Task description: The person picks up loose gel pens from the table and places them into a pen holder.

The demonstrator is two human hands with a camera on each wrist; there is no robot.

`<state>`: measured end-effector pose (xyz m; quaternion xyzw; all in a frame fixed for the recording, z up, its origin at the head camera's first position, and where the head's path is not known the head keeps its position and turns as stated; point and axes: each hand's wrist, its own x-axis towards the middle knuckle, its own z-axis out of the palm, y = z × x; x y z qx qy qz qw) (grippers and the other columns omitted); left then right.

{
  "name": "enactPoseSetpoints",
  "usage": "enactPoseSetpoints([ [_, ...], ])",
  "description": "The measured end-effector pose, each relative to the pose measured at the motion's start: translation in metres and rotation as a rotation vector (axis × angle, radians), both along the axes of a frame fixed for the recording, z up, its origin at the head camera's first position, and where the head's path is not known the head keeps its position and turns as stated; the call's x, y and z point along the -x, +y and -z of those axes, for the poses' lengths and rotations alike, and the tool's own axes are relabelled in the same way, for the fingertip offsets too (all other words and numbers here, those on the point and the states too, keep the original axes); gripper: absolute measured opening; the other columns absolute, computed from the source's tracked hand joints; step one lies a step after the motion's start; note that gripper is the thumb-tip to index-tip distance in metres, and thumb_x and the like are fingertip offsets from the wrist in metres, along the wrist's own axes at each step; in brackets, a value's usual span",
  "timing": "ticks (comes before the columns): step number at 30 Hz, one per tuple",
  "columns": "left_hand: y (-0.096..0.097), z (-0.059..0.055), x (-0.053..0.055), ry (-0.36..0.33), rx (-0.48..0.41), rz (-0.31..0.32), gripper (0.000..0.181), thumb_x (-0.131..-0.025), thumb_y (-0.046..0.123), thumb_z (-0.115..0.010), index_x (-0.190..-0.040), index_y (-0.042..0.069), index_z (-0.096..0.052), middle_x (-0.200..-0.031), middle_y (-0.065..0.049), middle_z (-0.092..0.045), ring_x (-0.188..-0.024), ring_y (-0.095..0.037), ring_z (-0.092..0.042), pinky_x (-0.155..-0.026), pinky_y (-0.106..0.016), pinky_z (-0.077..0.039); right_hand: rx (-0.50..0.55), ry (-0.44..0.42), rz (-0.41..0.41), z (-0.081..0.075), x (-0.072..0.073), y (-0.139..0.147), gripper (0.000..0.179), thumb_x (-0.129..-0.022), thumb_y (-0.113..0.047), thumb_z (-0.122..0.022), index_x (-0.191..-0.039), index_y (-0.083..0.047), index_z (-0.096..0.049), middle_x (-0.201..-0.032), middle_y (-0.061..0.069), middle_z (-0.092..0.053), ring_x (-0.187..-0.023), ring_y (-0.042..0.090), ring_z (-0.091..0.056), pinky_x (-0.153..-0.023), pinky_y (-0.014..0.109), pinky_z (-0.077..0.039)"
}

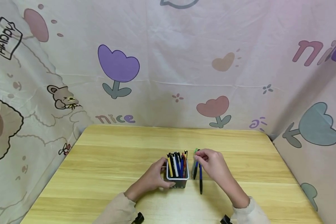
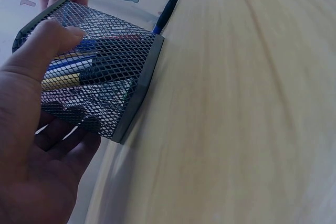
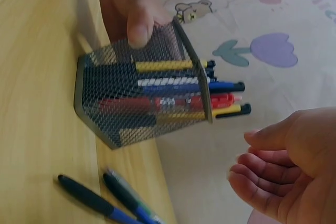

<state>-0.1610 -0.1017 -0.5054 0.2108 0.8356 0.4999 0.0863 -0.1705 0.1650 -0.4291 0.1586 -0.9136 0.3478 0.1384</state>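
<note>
My left hand (image 1: 154, 175) grips a black wire-mesh pen holder (image 1: 180, 183), thumb on the near side and fingers around the left. The holder stands upright on the table, filled with several pens, among them a yellow pen (image 1: 170, 168), a white pen (image 1: 175, 167) and a red pen (image 3: 173, 102). Just right of it, my right hand (image 1: 212, 163) hovers over a few loose pens. Its fingers are loosely bent, with nothing between them in the right wrist view. A blue pen with a black grip (image 1: 200, 182) and a green pen (image 1: 195, 151) lie below it, partly covered.
The light wood table (image 1: 114, 155) spreads out to both sides of the holder. A printed cloth (image 1: 168, 62) hangs along the table's back and sides.
</note>
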Motion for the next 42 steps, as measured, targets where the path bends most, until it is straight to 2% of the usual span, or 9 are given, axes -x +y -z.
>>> enactPoseSetpoints([
  [8,0.0,0.001,-0.001,-0.015,-0.034,0.018,0.082,-0.073,0.028,-0.093,-0.138,0.006,-0.048,-0.133,-0.012,-0.064,-0.132,-0.039,-0.062,-0.112,-0.047,-0.055,-0.042,-0.119,0.06,0.011,0.013,0.01,0.017,-0.09,-0.012,-0.079,-0.101,0.001,-0.076,-0.084,0.005,-0.075,-0.074,0.013,-0.07,-0.063,0.023,-0.061],
  [12,0.0,0.001,-0.001,-0.005,-0.016,0.014,0.085,-0.074,0.031,-0.093,-0.14,0.006,-0.047,-0.135,-0.012,-0.064,-0.133,-0.039,-0.061,-0.113,-0.05,-0.054,-0.079,-0.178,0.087,0.018,0.02,0.014,0.023,-0.089,-0.011,-0.08,-0.104,0.004,-0.075,-0.085,0.008,-0.075,-0.076,0.015,-0.07,-0.066,0.028,-0.063],
  [24,0.0,0.001,0.0,-0.001,0.008,0.0,0.086,-0.074,0.035,-0.093,-0.14,0.004,-0.047,-0.134,-0.014,-0.064,-0.132,-0.04,-0.062,-0.112,-0.049,-0.055,-0.179,-0.434,0.13,0.035,0.03,0.014,0.039,-0.088,-0.011,-0.08,-0.12,0.007,-0.068,-0.095,0.009,-0.072,-0.08,0.018,-0.066,-0.073,0.034,-0.064],
  [31,0.0,0.002,0.0,0.001,-0.002,0.005,0.085,-0.074,0.031,-0.093,-0.141,0.005,-0.047,-0.135,-0.013,-0.064,-0.132,-0.039,-0.062,-0.113,-0.048,-0.054,-0.273,-0.436,0.117,0.043,0.032,0.011,0.044,-0.084,-0.014,-0.084,-0.118,0.009,-0.067,-0.083,0.004,-0.065,-0.075,0.017,-0.059,-0.085,0.044,-0.065],
  [36,0.0,0.002,0.0,0.001,-0.005,0.007,0.085,-0.074,0.031,-0.093,-0.141,0.005,-0.046,-0.136,-0.014,-0.063,-0.133,-0.04,-0.06,-0.113,-0.049,-0.053,-0.283,-0.439,0.121,0.046,0.034,0.009,0.047,-0.082,-0.011,-0.084,-0.12,0.011,-0.066,-0.079,0.004,-0.064,-0.071,0.017,-0.058,-0.077,0.039,-0.063],
  [38,0.0,0.001,0.0,-0.002,-0.007,0.006,0.086,-0.074,0.031,-0.093,-0.141,0.005,-0.046,-0.137,-0.015,-0.062,-0.134,-0.041,-0.06,-0.114,-0.05,-0.052,-0.283,-0.448,0.131,0.046,0.034,0.009,0.044,-0.081,-0.01,-0.082,-0.117,0.011,-0.067,-0.077,0.005,-0.063,-0.07,0.017,-0.057,-0.069,0.035,-0.061],
  [42,0.0,0.001,0.0,0.001,0.015,-0.003,0.09,-0.074,0.033,-0.093,-0.144,0.003,-0.044,-0.143,-0.021,-0.058,-0.135,-0.043,-0.058,-0.115,-0.051,-0.051,-0.281,-0.468,0.15,0.045,0.034,0.008,0.021,-0.081,-0.007,-0.081,-0.092,0.004,-0.068,-0.067,0.001,-0.052,-0.061,0.015,-0.049,-0.052,0.024,-0.046],
])
